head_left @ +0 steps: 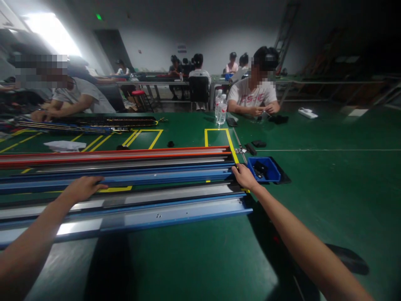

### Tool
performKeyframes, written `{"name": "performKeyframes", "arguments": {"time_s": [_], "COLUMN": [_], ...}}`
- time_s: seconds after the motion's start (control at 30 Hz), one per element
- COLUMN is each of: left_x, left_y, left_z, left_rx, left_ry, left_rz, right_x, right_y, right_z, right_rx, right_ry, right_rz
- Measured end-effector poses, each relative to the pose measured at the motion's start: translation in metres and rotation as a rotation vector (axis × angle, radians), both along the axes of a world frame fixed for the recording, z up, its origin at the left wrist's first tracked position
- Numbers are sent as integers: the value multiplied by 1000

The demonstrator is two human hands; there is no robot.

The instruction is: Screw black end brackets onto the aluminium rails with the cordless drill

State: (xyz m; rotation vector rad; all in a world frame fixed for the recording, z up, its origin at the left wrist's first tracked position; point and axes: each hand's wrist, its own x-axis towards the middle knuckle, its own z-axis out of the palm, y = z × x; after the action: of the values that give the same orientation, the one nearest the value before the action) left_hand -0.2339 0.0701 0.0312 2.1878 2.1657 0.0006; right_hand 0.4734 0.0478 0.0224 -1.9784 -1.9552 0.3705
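Several long metal channel rails lie side by side on the green table, running off to the left. My left hand point(82, 189) is on the near edge of the middle blue rail point(181, 174), its fingers over the rail and its thumb at the front side. At that same rail's right end, my right hand point(246, 177) has its fingers curled round the tip. Nearer to me lie a black-edged silver rail point(175, 192) and another blue rail point(200, 211). Behind the middle one are a black-edged rail point(188, 161) and an orange rail point(156, 153).
A blue bin point(272, 170) with black parts stands right of my right hand. Beyond are water bottles point(222, 112), a white cloth point(64, 145) and yellow tape marks point(216, 130). Across the table, one person point(252, 94) handles something small; another point(84, 98) leans over dark strips.
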Motion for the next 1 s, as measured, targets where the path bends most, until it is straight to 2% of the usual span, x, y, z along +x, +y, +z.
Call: {"name": "performKeyframes", "arguments": {"time_s": [0.17,0.33,0.4,0.57,0.83,1.0], "left_x": [15,49,64,87,94,95], "left_y": [-11,-33,-44,-60,-67,-70], "left_z": [-1,-7,-9,-10,-5,-3], "left_rx": [97,284,284,147,68,40], "left_ry": [-16,-86,-134,-266,-367,-345], "left_rz": [8,-61,-107,-208,-42,65], "right_x": [5,8,10,12,-7,-14], "right_y": [-3,-6,-8,-14,-27,-36], "right_z": [-9,-13,-11,-1,28,35], "right_rx": [61,159,193,247,255,205], "right_ry": [31,48,46,18,-75,-66], "right_rz": [41,4,-7,11,324,453]}}
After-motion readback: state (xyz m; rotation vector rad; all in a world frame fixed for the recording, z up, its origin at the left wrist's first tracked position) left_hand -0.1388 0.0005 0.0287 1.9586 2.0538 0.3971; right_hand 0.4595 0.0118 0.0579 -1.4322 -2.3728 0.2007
